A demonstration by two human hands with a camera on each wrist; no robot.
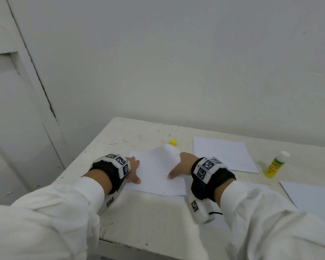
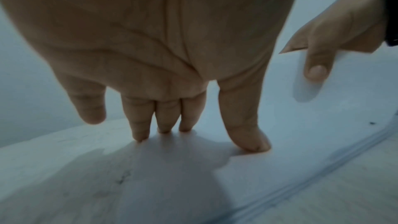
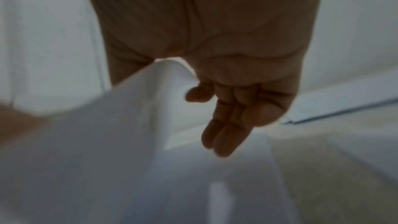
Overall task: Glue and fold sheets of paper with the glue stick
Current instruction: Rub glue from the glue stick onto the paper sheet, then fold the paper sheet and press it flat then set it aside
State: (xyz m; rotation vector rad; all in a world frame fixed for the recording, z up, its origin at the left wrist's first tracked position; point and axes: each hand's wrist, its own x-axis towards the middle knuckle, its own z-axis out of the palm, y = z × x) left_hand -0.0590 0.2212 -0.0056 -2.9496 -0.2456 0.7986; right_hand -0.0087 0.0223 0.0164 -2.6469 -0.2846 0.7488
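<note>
The sheet of paper [image 1: 154, 175] lies on the tabletop [image 1: 139, 218] between the two hands, its far right part lifted into a curved flap. The left hand [image 1: 132, 170] has its fingers [image 2: 140, 122] straight and spread, tips pressing down on the sheet's left edge. The right hand [image 1: 183, 167] holds the raised flap: the paper passes between thumb and fingers, the thumb lying on top and pointing toward the left hand, the fingers [image 3: 224, 135] behind the flap only loosely bent.

The glue stick [image 1: 275, 165] stands upright and uncapped well to the right of the right hand, its long axis vertical, white tip up. Its yellow cap [image 1: 173, 142] sits just beyond the lifted flap.

A second sheet [image 1: 223, 154] lies flat past the right hand, and a third sheet [image 1: 315, 197] lies at the right edge near the sleeve.

The tabletop is off-white and scuffed, set against a plain pale wall [image 1: 176, 62], with a pale door [image 1: 13, 109] to the left.
</note>
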